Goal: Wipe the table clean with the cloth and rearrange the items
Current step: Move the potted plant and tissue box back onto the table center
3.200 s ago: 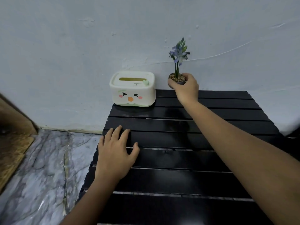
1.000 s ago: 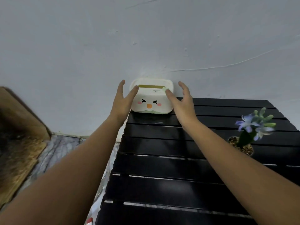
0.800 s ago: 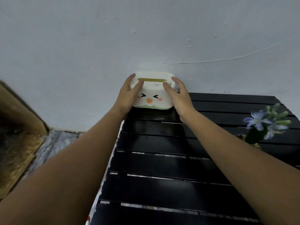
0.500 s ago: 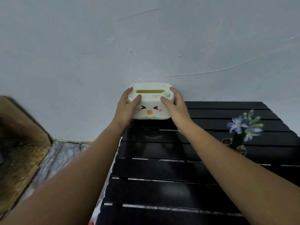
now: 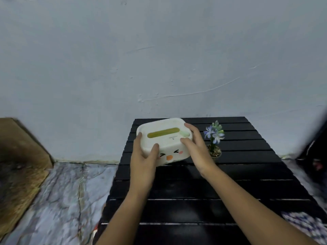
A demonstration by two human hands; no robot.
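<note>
A white tissue box (image 5: 165, 138) with a cartoon face and a green slot is lifted off the black slatted table (image 5: 185, 195) and tilted toward me. My left hand (image 5: 143, 156) grips its left end, thumb on the lid. My right hand (image 5: 194, 147) grips its right end. A small potted plant (image 5: 214, 138) with blue flowers stands on the table just right of my right hand. No cloth is clearly in view.
A pale wall (image 5: 159, 59) runs close behind the table's far edge. Grey marble floor (image 5: 62, 195) lies to the left, with a brown wooden piece (image 5: 16, 165) beyond it. A patterned fabric (image 5: 306, 223) shows at the lower right edge.
Both hands closed on the tissue box at the far left corner, then lifted it and drew it toward me and rightward. Earlier, my right hand moved the plant to the right side.
</note>
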